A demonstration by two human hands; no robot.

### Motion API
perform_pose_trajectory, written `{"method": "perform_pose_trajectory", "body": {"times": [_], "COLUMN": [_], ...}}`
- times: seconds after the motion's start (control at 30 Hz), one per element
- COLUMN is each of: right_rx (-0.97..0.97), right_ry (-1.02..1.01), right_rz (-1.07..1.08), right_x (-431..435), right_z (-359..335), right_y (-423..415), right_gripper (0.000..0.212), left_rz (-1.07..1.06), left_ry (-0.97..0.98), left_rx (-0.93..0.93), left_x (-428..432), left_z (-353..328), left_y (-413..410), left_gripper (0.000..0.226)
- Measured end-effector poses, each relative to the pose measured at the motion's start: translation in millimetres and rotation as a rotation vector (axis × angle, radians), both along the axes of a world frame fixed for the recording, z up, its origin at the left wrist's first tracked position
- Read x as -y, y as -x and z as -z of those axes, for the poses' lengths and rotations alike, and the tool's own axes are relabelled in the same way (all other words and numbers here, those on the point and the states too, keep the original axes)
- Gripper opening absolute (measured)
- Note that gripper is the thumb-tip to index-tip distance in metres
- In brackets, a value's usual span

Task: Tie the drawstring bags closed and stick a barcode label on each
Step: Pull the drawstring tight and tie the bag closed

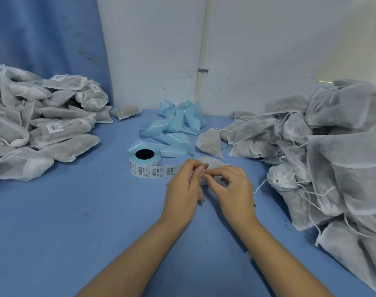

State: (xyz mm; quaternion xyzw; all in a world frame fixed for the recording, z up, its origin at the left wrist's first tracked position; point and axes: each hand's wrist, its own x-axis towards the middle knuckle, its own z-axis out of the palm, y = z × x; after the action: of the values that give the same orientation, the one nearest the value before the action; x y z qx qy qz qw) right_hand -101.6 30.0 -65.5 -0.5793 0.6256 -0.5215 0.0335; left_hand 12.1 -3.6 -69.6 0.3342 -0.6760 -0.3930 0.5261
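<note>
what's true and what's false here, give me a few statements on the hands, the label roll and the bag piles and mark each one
1. The left hand and right hand both pinch the drawstring of a small bag. True.
2. The label roll lies to the right of both hands. False: it lies to their left, on the blue table.
3. Bags in the left pile carry barcode labels. True.
4. The loose backing strip is red. False: it is pale blue, heaped behind the roll.
</note>
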Motion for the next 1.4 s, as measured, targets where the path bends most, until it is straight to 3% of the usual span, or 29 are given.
{"method": "perform_pose_trajectory", "body": {"times": [0.1, 0.27, 0.47, 0.7, 0.87, 1.2, 1.4], "right_rx": [0.064, 0.443, 0.866, 1.078, 1.22, 1.489, 1.38], "right_ry": [0.01, -0.039, -0.194, -0.178, -0.166, -0.104, -0.442], "right_rz": [-0.011, -0.093, -0.301, -0.389, -0.451, -0.441, -0.687], "right_x": [1.1, 2.3, 2.5, 2.4, 4.0, 7.1, 1.9], "right_z": [1.2, 0.3, -3.3, -8.8, -8.6, -5.5, -11.4], "right_y": [-6.5, -15.0, -5.8, 2.6, 4.7, 12.2, 8.1], "right_gripper": [0.01, 0.018, 0.01, 0.021, 0.007, 0.012, 0.008], "left_rz": [0.105, 0.169, 0.133, 0.165, 0.181, 0.189, 0.065], "left_ry": [-0.175, -0.272, -0.199, -0.176, -0.174, -0.194, -0.118], "left_rx": [-0.172, -0.277, -0.145, -0.05, -0.046, -0.054, -0.073], "left_x": [1.5, 9.4, 16.8, 13.3, 13.1, 12.3, 12.3], "left_z": [-0.9, 0.9, 5.2, 3.1, 1.2, 0.0, 0.3], "left_y": [1.3, 1.9, 1.7, 0.9, 0.9, 3.3, -1.4], "left_gripper": [0.018, 0.018, 0.022, 0.017, 0.015, 0.018, 0.011]}}
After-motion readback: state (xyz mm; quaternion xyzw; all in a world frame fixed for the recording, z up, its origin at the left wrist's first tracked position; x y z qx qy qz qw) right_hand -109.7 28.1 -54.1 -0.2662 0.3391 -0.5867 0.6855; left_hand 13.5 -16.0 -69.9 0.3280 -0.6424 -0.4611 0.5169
